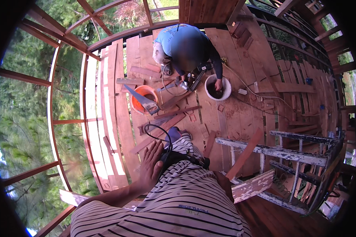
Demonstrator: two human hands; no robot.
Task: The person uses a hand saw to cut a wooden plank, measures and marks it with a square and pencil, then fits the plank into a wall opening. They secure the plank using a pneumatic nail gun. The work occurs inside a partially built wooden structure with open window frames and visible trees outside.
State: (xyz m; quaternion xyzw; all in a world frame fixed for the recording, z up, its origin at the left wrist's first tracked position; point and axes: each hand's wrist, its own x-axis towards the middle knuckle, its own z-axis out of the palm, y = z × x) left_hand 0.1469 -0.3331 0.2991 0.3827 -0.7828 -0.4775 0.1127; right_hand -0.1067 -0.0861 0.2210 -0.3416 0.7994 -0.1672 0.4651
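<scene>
My left hand [150, 164] is open, its fingers stretched out together and the thumb apart, beside my lap. It holds nothing that I can see. A black cable [157, 126] loops up just beyond its fingertips and runs down toward my waist. My left forearm crosses in front of a pale plank [73, 197], and on my other side a plank with flaking white paint [252, 186] sticks out. My right hand is out of sight; only a bit of that arm shows beside my striped shirt.
A co-worker in a blue shirt [178, 37] crouches ahead, one hand in a white bucket [208, 93], beside a power tool [192, 81]. A handsaw [140, 98] lies across an orange bucket [135, 103]. Wood offcuts [168, 118] litter the gapped plank floor. A paint-spattered ladder [265, 151] lies right.
</scene>
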